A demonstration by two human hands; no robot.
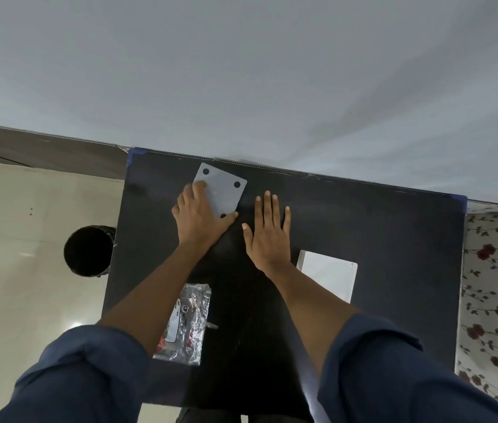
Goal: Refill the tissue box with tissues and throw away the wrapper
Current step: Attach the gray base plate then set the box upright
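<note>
A flat pale-grey plate [221,187] with black dots at its corners lies near the far edge of the black table [378,239]. My left hand [199,218] lies palm-down on the plate's lower left corner, fingers spread and thumb along its near edge. Beside it, my right hand [269,230] rests flat on the bare table and holds nothing. A white rectangular block [330,276] sits just right of my right wrist; I cannot tell whether it is a box or a stack of tissues. A crinkled clear plastic wrapper [189,319] with a label lies partly under my left forearm.
A round black bin [87,250] stands on the pale tiled floor, left of the table. A flowered cloth [497,285] covers a surface along the table's right side. A plain grey wall rises behind the table's far edge.
</note>
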